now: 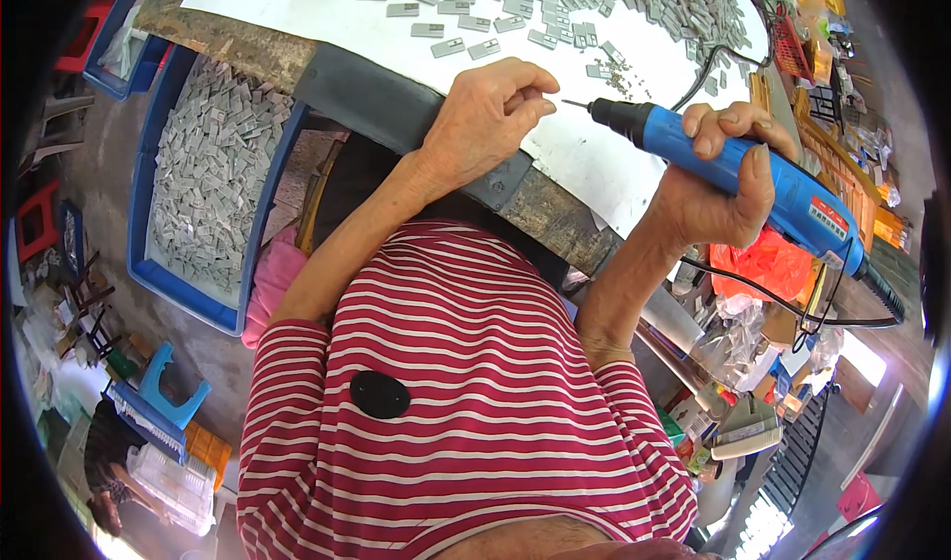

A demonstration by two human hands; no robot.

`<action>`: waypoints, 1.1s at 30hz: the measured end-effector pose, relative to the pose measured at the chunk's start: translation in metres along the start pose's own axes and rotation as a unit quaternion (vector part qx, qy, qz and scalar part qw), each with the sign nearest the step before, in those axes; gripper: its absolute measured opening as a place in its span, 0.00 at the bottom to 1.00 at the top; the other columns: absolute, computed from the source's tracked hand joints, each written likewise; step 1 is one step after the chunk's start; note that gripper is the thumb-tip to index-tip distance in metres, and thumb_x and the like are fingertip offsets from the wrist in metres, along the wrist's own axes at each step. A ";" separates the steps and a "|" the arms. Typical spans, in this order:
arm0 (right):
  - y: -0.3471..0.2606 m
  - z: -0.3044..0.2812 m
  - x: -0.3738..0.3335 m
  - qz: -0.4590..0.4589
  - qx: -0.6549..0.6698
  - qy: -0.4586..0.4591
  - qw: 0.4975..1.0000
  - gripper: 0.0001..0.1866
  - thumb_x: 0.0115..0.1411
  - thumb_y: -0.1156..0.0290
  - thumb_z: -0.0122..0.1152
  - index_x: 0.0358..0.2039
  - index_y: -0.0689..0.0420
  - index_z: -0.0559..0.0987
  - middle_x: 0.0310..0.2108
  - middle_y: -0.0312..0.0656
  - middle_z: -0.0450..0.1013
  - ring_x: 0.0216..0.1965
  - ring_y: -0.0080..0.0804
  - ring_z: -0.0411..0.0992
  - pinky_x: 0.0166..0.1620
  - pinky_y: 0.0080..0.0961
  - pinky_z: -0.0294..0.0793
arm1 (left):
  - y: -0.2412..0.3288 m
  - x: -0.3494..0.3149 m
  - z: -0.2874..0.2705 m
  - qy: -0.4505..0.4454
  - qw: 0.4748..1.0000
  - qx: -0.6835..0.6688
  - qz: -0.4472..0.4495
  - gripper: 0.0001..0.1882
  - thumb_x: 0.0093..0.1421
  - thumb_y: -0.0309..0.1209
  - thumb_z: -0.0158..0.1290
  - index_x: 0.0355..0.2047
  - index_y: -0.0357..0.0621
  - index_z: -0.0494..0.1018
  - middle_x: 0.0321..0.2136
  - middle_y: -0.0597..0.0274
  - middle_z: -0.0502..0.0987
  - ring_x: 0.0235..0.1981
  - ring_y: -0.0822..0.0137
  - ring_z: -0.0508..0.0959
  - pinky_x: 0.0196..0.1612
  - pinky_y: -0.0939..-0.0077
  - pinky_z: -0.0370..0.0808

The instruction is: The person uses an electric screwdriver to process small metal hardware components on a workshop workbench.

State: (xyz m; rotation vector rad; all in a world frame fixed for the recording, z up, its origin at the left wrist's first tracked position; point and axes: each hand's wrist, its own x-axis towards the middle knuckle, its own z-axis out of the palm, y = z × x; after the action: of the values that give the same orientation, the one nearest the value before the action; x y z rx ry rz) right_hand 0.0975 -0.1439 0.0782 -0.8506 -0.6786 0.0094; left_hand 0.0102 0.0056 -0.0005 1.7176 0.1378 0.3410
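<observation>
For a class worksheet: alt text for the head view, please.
A right hand grips a blue power screwdriver, its bit pointing toward the left hand, over a white surface scattered with small grey pieces. A blue tray alongside holds many more.

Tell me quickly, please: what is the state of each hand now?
Left hand: curled as in a pinch; whether it holds something small cannot be told.
Right hand: closed around the blue electric screwdriver.

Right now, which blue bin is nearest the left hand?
The large blue bin, filled with gray pieces; the blue bin at the picture's upper left lies farther from the left hand.
</observation>
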 end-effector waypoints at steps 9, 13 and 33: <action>0.001 -0.001 -0.003 -0.004 -0.008 0.000 1.000 0.14 0.48 0.77 0.47 0.38 0.62 0.67 0.28 0.52 0.67 0.19 0.32 0.66 0.27 0.35 0.67 | -0.014 0.016 -0.025 0.155 0.897 0.393 0.128 0.09 0.44 0.24 0.53 0.29 0.40 0.71 0.31 0.59 0.69 0.35 0.58 0.68 0.37 0.67 0.64; 0.001 -0.001 -0.004 -0.005 -0.017 0.003 1.000 0.14 0.49 0.78 0.47 0.38 0.62 0.67 0.27 0.52 0.67 0.18 0.32 0.66 0.26 0.35 0.68 | -0.020 0.017 -0.023 0.139 0.880 0.440 0.112 0.10 0.44 0.25 0.53 0.30 0.42 0.71 0.32 0.61 0.67 0.36 0.60 0.66 0.37 0.67 0.62; 0.023 0.016 0.006 0.026 -0.078 0.039 0.996 0.12 0.47 0.81 0.51 0.34 0.65 0.65 0.24 0.54 0.68 0.16 0.31 0.65 0.27 0.34 0.70 | -0.025 0.013 0.001 0.011 0.944 0.298 0.144 0.07 0.47 0.21 0.50 0.29 0.37 0.69 0.29 0.54 0.68 0.34 0.56 0.68 0.39 0.67 0.66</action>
State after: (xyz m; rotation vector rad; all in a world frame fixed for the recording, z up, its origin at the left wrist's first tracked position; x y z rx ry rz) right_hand 0.0989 -0.1156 0.0730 -1.0131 -0.5890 -0.0301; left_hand 0.0253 0.0131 -0.0232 2.3441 0.0011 0.5756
